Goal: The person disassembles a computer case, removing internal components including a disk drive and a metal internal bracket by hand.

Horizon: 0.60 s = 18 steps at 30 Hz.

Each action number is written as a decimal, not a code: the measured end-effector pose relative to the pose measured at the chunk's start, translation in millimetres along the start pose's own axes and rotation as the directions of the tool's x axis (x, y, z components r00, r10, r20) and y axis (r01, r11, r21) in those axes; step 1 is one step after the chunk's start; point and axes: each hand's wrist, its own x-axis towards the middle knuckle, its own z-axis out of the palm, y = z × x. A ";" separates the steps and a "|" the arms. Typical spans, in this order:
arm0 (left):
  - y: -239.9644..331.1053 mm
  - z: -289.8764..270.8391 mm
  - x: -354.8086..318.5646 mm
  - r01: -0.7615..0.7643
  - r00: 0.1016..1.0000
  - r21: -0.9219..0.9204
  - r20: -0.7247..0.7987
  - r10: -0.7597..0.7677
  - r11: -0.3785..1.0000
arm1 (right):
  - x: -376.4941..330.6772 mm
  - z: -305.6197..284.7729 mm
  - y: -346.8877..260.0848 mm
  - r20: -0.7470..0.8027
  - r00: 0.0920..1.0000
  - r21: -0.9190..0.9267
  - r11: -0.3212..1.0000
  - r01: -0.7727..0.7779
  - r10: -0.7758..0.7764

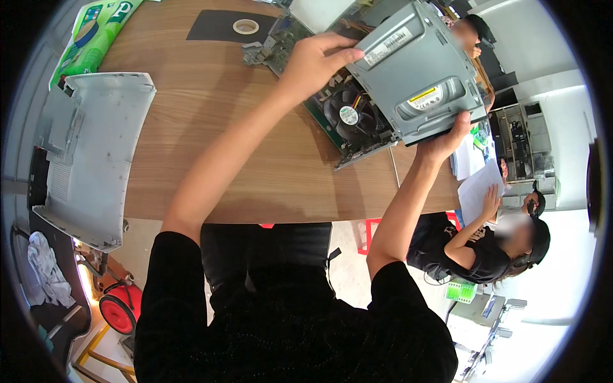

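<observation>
Grey metal drive cage (pixel 401 75) between left hand (pixel 314 66) and right hand (pixel 444 140)

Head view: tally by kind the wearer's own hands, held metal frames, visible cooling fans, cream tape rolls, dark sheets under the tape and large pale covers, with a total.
Left hand and right hand: 2
Grey metal frame: 1
Cooling fan: 1
Cream tape roll: 1
Dark sheet: 1
Large pale cover: 1
Total: 7

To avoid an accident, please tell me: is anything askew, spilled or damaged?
The grey metal cage looks askew: left hand and right hand hold it tilted beside the exposed fan. No spill or clear damage shows.
</observation>
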 end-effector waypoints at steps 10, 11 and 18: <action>14.9 4.5 -1.5 0.294 0.955 0.022 -0.042 -0.293 0.956 | -2.6 -3.1 2.6 -0.042 0.994 0.016 0.995 -0.096 0.096; 14.7 4.5 -0.5 0.331 0.943 -0.059 -0.011 -0.332 0.942 | -3.0 -3.0 2.5 -0.033 0.996 0.019 0.996 -0.087 0.088; 13.1 -3.1 3.4 0.296 0.953 0.062 0.047 -0.299 0.953 | -3.9 0.5 2.8 -0.040 0.994 0.083 0.991 -0.102 0.105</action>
